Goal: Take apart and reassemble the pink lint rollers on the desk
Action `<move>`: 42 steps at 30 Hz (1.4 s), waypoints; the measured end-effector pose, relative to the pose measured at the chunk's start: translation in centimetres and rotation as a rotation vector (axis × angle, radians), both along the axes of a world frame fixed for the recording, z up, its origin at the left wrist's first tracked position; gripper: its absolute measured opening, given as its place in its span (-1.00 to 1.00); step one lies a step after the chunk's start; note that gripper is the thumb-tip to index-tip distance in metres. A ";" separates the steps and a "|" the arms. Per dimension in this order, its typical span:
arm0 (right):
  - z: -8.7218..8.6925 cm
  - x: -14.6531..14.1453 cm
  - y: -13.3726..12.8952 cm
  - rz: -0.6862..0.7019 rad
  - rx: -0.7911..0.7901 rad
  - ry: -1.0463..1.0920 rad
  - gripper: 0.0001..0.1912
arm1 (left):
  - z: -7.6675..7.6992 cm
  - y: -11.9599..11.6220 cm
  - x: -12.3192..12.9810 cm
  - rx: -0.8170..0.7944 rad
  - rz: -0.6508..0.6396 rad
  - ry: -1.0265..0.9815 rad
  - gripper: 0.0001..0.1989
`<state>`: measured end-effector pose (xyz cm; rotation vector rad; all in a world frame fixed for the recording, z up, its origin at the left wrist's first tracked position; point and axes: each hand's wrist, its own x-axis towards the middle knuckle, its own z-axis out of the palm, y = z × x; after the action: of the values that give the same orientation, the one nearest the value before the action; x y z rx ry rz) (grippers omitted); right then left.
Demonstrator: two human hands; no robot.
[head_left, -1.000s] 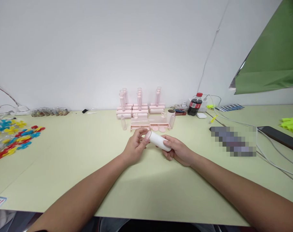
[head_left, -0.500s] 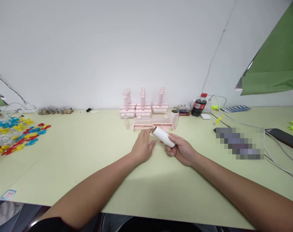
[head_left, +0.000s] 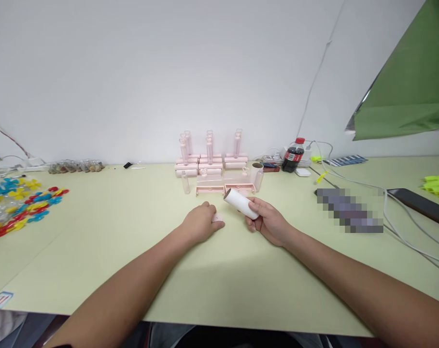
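Observation:
My right hand (head_left: 272,221) is wrapped round the lower end of a white roll (head_left: 240,202) with a hollow brown cardboard core, tilted with its open end up to the left. My left hand (head_left: 202,223) lies low over the table, thumb and fingers closed about a small pale pink piece (head_left: 218,218), most of it hidden by the hand. Just beyond the hands are two open pink trays (head_left: 210,190) with clear raised lids (head_left: 237,177). A clear pink tube (head_left: 185,182) stands left of them, and another clear tube (head_left: 259,181) to the right.
Several pink cases with upright handles (head_left: 209,151) stand by the wall. Behind the right tube is a wider roll (head_left: 256,170). A cola bottle (head_left: 293,155), cables (head_left: 364,182) and a dark phone (head_left: 422,205) are on the right. Colourful plastic pieces (head_left: 31,205) cover the left side.
My left hand has drawn back slightly and left from near the trays, and its fingers have closed on the small pink piece. My right hand keeps the roll nearly still; the view shifts slightly.

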<state>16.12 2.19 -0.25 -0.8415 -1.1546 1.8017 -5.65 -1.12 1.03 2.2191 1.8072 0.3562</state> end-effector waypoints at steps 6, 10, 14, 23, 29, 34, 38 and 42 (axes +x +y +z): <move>0.0 0.1 -0.2 0.027 0.029 -0.041 -0.67 | 0.2 0.9 -0.9 0.073 0.145 -0.602 -0.63; 0.1 0.1 -0.5 0.081 0.099 -0.115 -0.65 | -0.2 1.0 -0.7 0.097 -0.003 -0.912 -0.57; 0.1 0.1 -0.5 0.108 0.129 -0.136 -0.67 | -0.9 0.7 -0.4 0.081 -0.090 -0.931 -0.56; 0.1 0.2 -0.5 0.140 0.100 -0.080 -0.67 | -1.0 0.7 -0.5 0.008 -0.104 -0.985 -0.54; 0.0 0.2 -0.5 0.142 0.094 -0.082 -0.67 | -1.2 0.6 -0.4 -0.001 -0.126 -0.989 -0.54; -0.1 0.3 -0.4 0.156 0.098 -0.075 -0.67 | -1.1 0.6 -0.6 0.013 -0.144 -0.947 -0.55; 0.1 0.2 -0.5 0.162 0.079 -0.046 -0.66 | -1.0 0.3 -0.5 0.045 -0.160 -0.936 -0.43; 0.5 0.1 -0.6 0.133 0.036 -0.021 -0.64 | -1.0 -0.1 0.0 0.198 -0.121 -0.899 -0.27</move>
<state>16.20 1.55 0.28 -0.7801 -1.2795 1.8771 -5.67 -1.23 0.07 1.7822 1.1668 1.2946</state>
